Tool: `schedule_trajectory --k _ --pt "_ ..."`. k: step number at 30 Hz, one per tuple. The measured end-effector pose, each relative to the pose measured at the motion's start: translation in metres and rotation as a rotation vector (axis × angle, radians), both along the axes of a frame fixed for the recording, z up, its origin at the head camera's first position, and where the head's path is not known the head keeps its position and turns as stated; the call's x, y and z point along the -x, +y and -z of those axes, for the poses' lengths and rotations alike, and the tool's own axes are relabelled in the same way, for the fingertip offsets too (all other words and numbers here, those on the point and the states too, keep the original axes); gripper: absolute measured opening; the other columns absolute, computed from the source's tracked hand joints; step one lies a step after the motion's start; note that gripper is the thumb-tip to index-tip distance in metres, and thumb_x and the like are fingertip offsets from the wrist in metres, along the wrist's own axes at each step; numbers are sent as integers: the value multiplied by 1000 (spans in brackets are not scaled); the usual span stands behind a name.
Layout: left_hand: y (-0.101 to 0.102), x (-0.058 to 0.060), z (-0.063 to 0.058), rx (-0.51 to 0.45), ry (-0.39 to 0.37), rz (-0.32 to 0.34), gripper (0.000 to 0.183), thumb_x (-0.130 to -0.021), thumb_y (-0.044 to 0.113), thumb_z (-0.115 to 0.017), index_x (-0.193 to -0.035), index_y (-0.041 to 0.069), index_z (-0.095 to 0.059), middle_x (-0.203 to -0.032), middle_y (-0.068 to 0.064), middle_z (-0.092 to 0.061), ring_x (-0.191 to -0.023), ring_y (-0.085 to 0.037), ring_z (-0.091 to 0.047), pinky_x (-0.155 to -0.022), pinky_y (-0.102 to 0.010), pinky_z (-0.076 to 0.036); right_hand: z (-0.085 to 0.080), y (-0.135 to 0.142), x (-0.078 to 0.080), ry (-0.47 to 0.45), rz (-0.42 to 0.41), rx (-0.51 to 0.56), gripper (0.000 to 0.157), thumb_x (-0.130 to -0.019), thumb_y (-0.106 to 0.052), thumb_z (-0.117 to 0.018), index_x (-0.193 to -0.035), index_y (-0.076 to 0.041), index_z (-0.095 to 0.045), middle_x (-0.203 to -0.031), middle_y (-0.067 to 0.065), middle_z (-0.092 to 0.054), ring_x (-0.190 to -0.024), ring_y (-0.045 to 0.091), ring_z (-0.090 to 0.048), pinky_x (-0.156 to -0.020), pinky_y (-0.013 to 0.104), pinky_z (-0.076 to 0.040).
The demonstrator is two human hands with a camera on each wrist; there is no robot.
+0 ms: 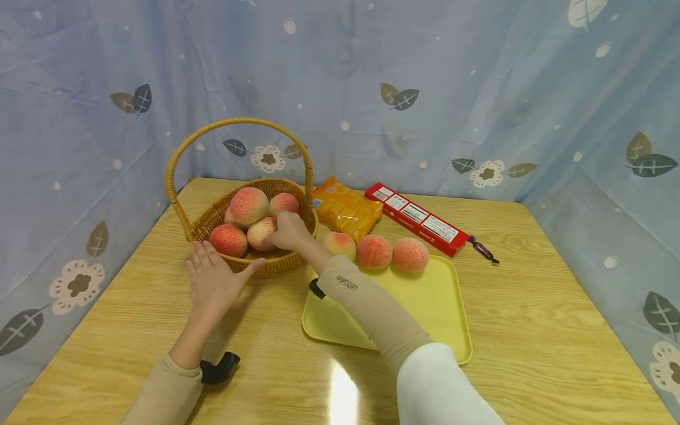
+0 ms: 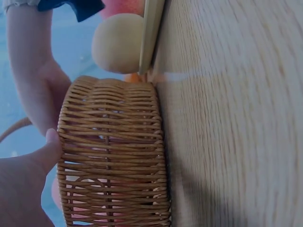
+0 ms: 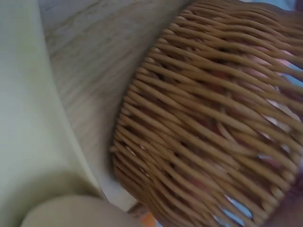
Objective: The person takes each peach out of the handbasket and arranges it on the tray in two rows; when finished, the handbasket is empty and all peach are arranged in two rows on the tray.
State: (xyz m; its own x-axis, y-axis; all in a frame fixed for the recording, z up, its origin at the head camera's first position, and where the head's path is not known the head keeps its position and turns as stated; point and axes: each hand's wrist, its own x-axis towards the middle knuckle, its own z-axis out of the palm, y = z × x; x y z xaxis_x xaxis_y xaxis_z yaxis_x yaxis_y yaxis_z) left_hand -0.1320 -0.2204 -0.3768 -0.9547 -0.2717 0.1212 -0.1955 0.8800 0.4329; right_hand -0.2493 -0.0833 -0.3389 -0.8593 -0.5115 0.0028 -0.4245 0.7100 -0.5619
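Grasping peach [image 1: 259,235] of indiscernible long axis, pale, pink-blushed, with right hand [image 1: 292,231], near desk [image 1: 531,307]'s far-left corner; touching basket [image 1: 275,267] with spread left hand [image 1: 215,284].

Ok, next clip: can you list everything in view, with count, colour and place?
table: one, light wood, beneath the objects
curtain: count unclear, printed blue, around the table
basket: one, brown, left rear of table
tray: one, yellow, right of basket
peaches: at least five, red and yellow, in basket; three along tray's far edge
packet: one, orange, right of basket
box: one, red, right of packet
wrapped sweet: one, dark purple, at box's right end
wrist pieces: two, black, at the wrists
sleeves: two, beige, white above the right, on forearms
left hand: one, bare, at basket's near rim
right hand: one, bare, on a peach in basket
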Motion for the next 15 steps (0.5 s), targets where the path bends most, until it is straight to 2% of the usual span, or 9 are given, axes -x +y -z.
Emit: schedule_trajectory --k 1,4,9,15 --pt "0 0 0 -1 -2 1 129 -82 80 -45 -142 -25 0 -149 -44 3 -140 -56 -1 -112 -63 -5 3 -2 0 8 7 -8 63 -86 -24 -76 -140 -3 -50 -122 11 -66 -108 25 -63 -84 29 -52" --pt "1 0 0 -2 -2 1 129 -82 80 -46 -142 -25 -1 -149 -44 3 -140 -56 -1 -112 -63 -5 9 -7 2 15 22 -15 64 -85 -26 -76 -139 -4 -50 -128 12 -62 -115 28 -60 -92 36 -51" --pt "2 0 -1 -7 -5 -7 129 -81 79 -48 -143 -24 -2 -149 -44 2 -140 -55 -1 -112 -63 -6 15 -13 1 26 60 -50 58 -81 -32 -80 -127 -5 -55 -119 12 -65 -109 28 -63 -87 38 -53" --pt "1 -1 -2 -6 19 -18 128 -81 77 -52 -143 -24 -4 -149 -44 0 -140 -55 -4 -112 -63 -7 14 -15 0 125 110 -123 47 -78 -38 -81 -108 -6 -62 -100 11 -69 -93 28 -67 -76 34 -55"
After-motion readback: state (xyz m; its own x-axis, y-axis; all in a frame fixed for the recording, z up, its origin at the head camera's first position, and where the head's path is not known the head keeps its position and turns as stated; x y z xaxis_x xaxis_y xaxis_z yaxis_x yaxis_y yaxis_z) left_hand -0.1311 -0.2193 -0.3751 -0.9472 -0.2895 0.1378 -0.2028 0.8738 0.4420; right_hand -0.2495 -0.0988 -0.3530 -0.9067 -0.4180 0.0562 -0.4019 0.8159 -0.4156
